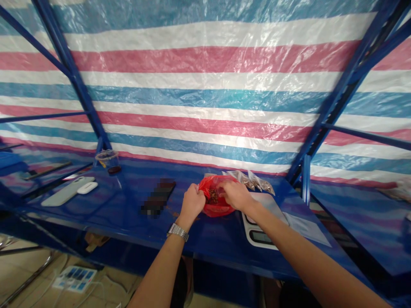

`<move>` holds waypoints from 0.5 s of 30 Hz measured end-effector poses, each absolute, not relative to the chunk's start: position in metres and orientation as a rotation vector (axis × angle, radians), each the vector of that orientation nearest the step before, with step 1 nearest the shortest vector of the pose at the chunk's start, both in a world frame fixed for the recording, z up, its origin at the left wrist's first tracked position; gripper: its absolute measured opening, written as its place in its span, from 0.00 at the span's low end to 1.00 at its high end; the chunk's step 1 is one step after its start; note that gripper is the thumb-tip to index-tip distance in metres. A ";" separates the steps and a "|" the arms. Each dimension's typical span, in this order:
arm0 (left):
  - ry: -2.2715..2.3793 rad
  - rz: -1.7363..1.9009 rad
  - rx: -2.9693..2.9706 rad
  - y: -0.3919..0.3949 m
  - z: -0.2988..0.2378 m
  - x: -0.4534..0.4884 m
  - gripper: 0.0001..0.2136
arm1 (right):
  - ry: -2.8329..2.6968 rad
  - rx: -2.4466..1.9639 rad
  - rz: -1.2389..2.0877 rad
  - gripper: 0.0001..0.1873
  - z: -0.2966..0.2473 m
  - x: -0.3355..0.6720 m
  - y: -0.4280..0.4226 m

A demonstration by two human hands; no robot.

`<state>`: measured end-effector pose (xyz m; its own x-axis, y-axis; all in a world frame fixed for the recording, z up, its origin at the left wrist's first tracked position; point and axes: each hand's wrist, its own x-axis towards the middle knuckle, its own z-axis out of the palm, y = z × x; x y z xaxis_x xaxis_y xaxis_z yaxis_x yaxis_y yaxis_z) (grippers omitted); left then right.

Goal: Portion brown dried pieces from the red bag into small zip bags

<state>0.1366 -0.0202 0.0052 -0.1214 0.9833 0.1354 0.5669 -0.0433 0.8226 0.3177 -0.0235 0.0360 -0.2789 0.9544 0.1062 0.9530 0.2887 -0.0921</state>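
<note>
Left hand [192, 202], closed, grips the rim of a red plastic bag [215, 204] of dark brown bits [212, 196], mid-counter [128, 192]. Right hand [236, 195] curls over its mouth, hold unclear. Clear packets [250, 181] lie just behind, a white scale [258, 236] just right, a clear cup [108, 161] upper left.

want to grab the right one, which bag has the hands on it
The red plastic bag, with the left hand and right hand at its mouth and dark pieces inside. The clear plastic bags lie behind it.
</note>
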 end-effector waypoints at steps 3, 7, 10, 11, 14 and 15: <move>1.612 1.163 1.524 -0.014 0.001 0.140 0.08 | -2.380 -1.765 0.019 0.16 0.034 0.318 -0.022; 1.452 1.303 1.382 -0.012 0.005 0.146 0.08 | -2.328 -1.776 0.046 0.16 0.029 0.317 -0.023; 1.368 1.397 1.331 -0.015 0.010 0.149 0.08 | -2.321 -1.756 0.114 0.18 0.026 0.319 -0.026; 1.344 1.419 1.325 -0.017 0.012 0.150 0.08 | -2.323 -1.739 0.135 0.20 0.026 0.320 -0.027; 1.255 1.425 1.301 -0.021 0.013 0.152 0.09 | -2.322 -1.692 0.185 0.27 0.026 0.323 -0.030; 1.222 1.411 1.286 -0.023 0.012 0.153 0.09 | -2.313 -1.685 0.198 0.27 0.025 0.323 -0.030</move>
<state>0.1526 -0.0226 0.0119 -0.1126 0.9797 0.1657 0.0238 -0.1641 0.9862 0.3235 -0.0303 0.0251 -0.2855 0.9484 0.1382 0.9110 0.3133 -0.2680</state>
